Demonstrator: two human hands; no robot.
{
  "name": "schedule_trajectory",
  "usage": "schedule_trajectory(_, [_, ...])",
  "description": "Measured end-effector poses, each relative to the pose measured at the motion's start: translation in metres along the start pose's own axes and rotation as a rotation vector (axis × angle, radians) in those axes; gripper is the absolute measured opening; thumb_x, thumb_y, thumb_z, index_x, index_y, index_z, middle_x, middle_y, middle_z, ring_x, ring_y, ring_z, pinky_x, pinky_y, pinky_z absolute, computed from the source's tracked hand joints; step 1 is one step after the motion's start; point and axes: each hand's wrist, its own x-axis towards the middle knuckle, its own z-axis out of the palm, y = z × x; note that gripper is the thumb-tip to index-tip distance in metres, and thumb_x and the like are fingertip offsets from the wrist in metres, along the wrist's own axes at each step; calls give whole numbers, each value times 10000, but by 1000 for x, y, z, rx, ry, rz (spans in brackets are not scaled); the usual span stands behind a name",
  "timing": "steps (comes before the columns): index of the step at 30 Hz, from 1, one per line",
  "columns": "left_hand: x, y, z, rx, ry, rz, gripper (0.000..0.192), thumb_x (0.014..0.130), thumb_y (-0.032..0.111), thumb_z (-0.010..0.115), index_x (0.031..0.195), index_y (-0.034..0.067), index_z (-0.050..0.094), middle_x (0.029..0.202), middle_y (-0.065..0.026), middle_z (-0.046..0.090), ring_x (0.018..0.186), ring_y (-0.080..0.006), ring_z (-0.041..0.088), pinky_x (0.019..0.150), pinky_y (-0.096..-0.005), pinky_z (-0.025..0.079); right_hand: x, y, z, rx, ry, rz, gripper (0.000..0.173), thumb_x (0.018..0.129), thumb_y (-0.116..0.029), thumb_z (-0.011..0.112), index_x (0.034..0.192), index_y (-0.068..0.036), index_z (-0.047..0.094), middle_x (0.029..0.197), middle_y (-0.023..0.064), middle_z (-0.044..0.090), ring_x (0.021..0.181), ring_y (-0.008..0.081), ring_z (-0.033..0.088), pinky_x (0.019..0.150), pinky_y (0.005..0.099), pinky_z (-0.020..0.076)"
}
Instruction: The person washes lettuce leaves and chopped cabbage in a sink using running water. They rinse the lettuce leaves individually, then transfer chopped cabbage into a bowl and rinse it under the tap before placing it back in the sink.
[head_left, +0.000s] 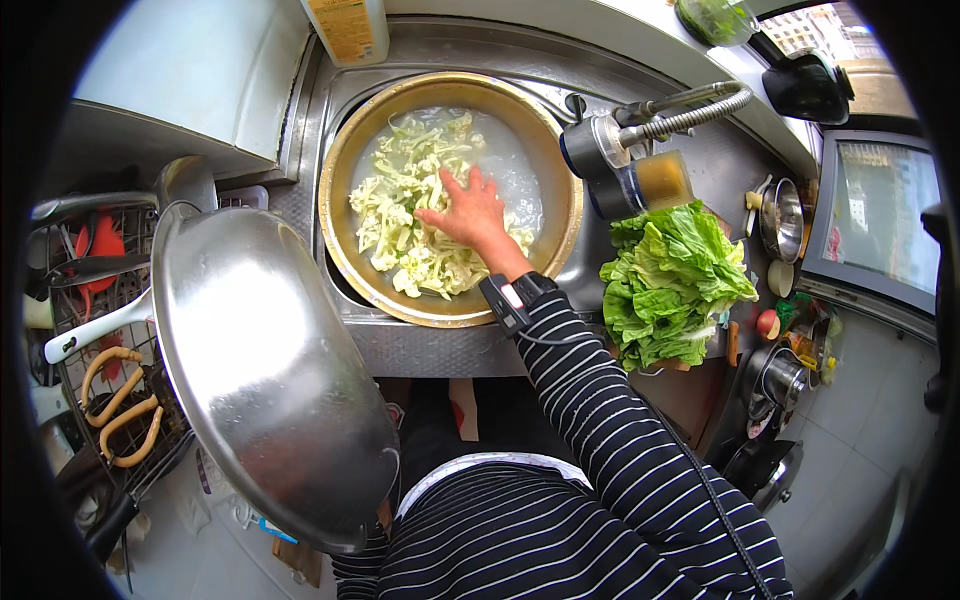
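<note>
A wide golden metal basin (556, 255) sits over the steel sink, holding cloudy water and many cauliflower florets (405, 187). My right hand (472, 210) lies on the florets with its fingers spread, palm down, and grips nothing that I can see. At my left side a large stainless steel bowl (270, 360) is held tilted on its edge, its rounded outside towards the camera. The bowl hides my left hand; only a striped sleeve shows below it.
A faucet with a filter (607, 161) stands right of the basin. Leafy lettuce (675, 285) lies heaped on the right counter. On the left, a wire rack (142, 352) holds utensils and scissors with tan handles (131, 427). A labelled plastic jug (349, 30) stands behind the sink.
</note>
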Motion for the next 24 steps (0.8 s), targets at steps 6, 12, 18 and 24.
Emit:
schedule_trajectory(6, [3,1,4,-8,-2,-4,540,652,25,501,1185,-43,554,1091,-154,625,1005,-308,615,925,-400,496,-69,-41,11,-253,136,-217,937,747,-667,631,1469,-144,344,1497,296,245,1390,496,188,1070,668,189])
schedule_trajectory(12, [8,1,6,-19,11,9,537,652,20,502,1182,-45,555,1089,-159,627,1000,-313,619,922,-405,501,-15,-28,5,-369,19,-241,817,765,-628,619,1428,-194,417,1569,166,167,1439,399,149,1064,699,184])
schedule_trajectory(18, [9,3,8,-52,-5,20,534,652,16,502,1180,-48,557,1088,-164,629,995,-318,623,920,-409,505,-19,-7,-16,-397,-114,49,774,826,-594,565,1464,-202,372,1583,130,145,1428,445,134,1082,671,193])
schedule_trajectory(24, [15,2,10,-69,-1,33,531,652,12,503,1177,-50,559,1086,-169,632,990,-323,627,918,-414,509,-40,-59,29,-369,-29,-185,953,768,-676,589,1495,-135,293,1551,178,200,1398,490,159,1066,703,136])
